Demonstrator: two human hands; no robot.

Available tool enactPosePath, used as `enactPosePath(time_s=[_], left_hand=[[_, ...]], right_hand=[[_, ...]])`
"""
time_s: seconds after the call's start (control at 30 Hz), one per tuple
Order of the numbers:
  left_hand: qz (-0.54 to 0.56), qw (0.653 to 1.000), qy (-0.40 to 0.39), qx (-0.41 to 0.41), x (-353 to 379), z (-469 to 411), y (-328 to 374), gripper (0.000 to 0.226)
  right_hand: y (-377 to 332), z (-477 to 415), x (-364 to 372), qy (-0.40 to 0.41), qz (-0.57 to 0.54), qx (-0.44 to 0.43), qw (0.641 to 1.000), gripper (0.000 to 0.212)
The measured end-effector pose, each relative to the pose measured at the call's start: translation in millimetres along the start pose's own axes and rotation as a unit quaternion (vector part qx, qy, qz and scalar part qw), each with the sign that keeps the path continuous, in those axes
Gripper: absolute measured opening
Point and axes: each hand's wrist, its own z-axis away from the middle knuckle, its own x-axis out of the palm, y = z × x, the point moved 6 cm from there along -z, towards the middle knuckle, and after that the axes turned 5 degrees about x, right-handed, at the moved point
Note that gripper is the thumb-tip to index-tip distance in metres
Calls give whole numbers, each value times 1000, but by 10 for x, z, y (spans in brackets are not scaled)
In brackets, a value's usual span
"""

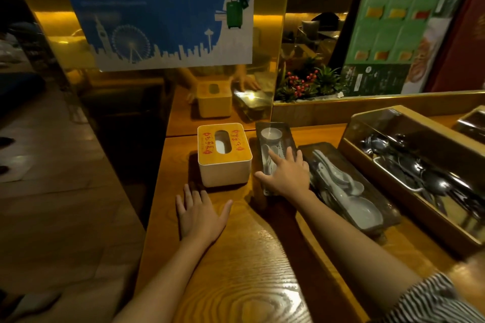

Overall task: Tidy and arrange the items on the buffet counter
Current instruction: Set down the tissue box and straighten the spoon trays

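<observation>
left hand [200,214] flat, empty on counter [236,257]; right hand [287,176] spread, seemingly resting atop clear spoon tray [273,139].

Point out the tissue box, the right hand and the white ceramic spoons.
tissue box [223,143]: head view, orange lid.
right hand [286,178]: head view, back of hand.
white ceramic spoons [349,183]: head view, a spoon handle.

Landmark: blue poster [160,8] fixed to gold mirror wall [270,8] | below it: wood-grain counter [236,257] | left: dim tiled floor [52,178] | right: planter, red berries [307,84] | lighting: warm, low
</observation>
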Motion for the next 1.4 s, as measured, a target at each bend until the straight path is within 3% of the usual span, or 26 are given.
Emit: enactPosePath(time_s=[0.63,0.77,0.87,0.97,1.03,1.1,1.4], left_hand=[[-13,1000,6,-2,-25,31,2,97],[-13,1000,6,-3,4,30,2,97],[-15,1000,6,-4,35,76,23,94],[-19,1000,8,-1,49,147,55,91],[-19,1000,8,0,55,170,71,89],[-20,1000,9,-1,59,167,75,89],[-22,1000,6,-4,86,147,52,89]], right_hand=[[137,118,-44,16,9,-72,997,89],[389,389,-211,76,-72,-37,994,92],[955,756,-326,98,-45,8,994,92],[1561,1078,-328,31,-5,24,999,99],[1723,1203,-306,-4,20,-24,1000,97],[1756,1205,-276,-10,37,-59,998,88],[1499,678,-184,10,24,-46,999,84]])
